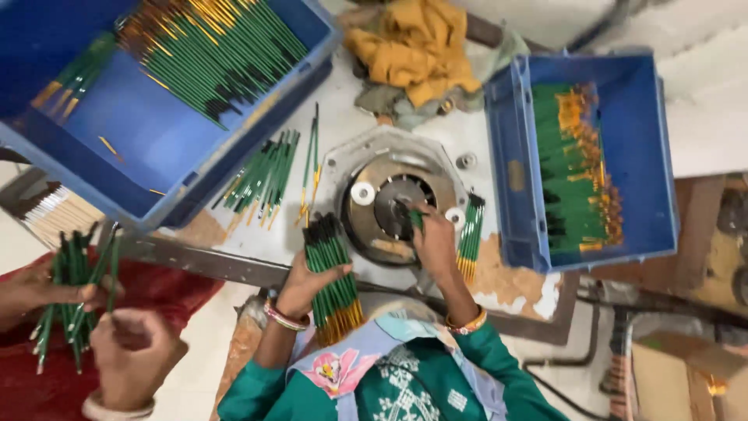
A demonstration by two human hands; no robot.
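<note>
The left hand [305,282] is closed around one thick bundle of green paintbrushes [333,277], bristles up and gold ends down, held just in front of the round metal machine [393,204] on the counter [343,125]. The right hand [435,243] pinches a single green brush [414,218] at its fingertips, pressing it to the middle of the machine. Two white rollers sit on the machine's face. Just right of that hand lies a small bunch of brushes [470,238]; left of the machine lie two more loose groups [263,181]. Two blue crates stand on the counter, the left crate [148,132] and the right crate [635,156], each holding many brushes. A yellow cloth [417,47] lies between them. At far left, another person's two hands [128,351] hold a further bunch [74,296].
</note>
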